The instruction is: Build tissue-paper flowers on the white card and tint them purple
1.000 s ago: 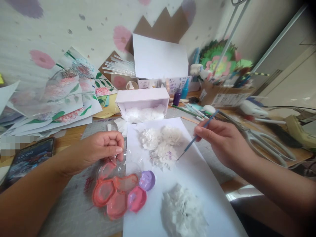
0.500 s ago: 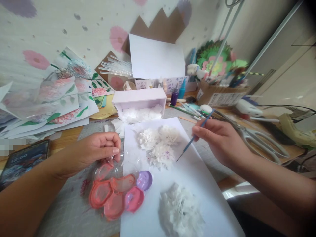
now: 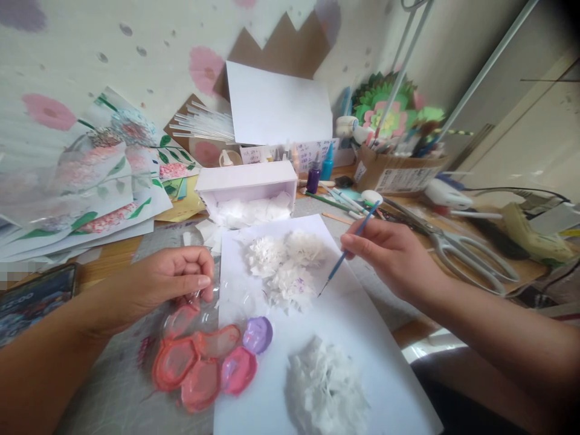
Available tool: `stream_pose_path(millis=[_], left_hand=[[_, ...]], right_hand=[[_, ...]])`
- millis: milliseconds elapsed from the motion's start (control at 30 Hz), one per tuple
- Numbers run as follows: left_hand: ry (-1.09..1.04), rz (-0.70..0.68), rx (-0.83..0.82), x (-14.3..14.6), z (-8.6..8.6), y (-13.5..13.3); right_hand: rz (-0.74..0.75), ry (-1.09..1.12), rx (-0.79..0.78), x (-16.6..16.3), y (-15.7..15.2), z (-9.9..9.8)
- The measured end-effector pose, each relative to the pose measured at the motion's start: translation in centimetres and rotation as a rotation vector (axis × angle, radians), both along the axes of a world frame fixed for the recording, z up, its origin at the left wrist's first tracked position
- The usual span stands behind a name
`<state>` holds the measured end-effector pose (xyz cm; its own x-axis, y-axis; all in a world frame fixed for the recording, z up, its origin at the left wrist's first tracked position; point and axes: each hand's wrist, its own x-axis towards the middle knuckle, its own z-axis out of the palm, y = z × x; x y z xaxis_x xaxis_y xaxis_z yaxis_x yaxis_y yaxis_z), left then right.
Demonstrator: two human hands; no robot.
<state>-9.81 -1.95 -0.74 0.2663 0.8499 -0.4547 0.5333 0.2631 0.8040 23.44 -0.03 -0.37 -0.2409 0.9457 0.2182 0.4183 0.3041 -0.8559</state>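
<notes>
My right hand [image 3: 388, 257] pinches a thin blue paintbrush [image 3: 348, 249]; its tip hangs just right of a cluster of white paper flowers [image 3: 283, 266] on a white sheet [image 3: 357, 338]. My left hand [image 3: 170, 281] is curled, fingers closed on the rim of a clear plastic paint palette [image 3: 206, 356] with pink, red and purple paint wells. A larger white paper flower [image 3: 326, 389] lies on the sheet nearer to me.
A white box of paper scraps [image 3: 247, 196] stands behind the sheet. Painted flower sheets [image 3: 90, 181] pile at left, a phone [image 3: 34, 299] by my left arm. Scissors [image 3: 457, 248], glue bottles [image 3: 319, 169], a cardboard box of tools [image 3: 399, 166] and a glue gun [image 3: 530, 235] crowd the right.
The view has drifted so everything sits slightly further left. The brush tip has stayed beside the flower cluster and my left hand keeps its hold on the palette.
</notes>
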Motion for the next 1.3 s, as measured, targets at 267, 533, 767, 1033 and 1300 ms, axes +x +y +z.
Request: stream_pose_path(millis=[267,533,767,1033,1300], left_hand=[[0.007,-0.006,0.002,0.1,0.0,0.0],[0.021,-0.018,-0.001,0.0,0.1,0.0],[-0.004,-0.003,-0.005,0.3,0.3,-0.1],[-0.033,-0.03,0.03,-1.3,-1.5,0.4],[-0.037,-0.044,0.043,-1.6,-1.8,0.6]], right_hand=[[-0.007,0.026,0.017,0.2,0.0,-0.2],[0.026,0.117,0.046,-0.1,-0.3,-0.3],[0.023,0.08,0.038,0.0,-0.3,-0.3],[0.041,0.058,0.035,-0.1,-0.3,-0.2],[0.051,0.001,0.057,-0.1,-0.4,0.2]])
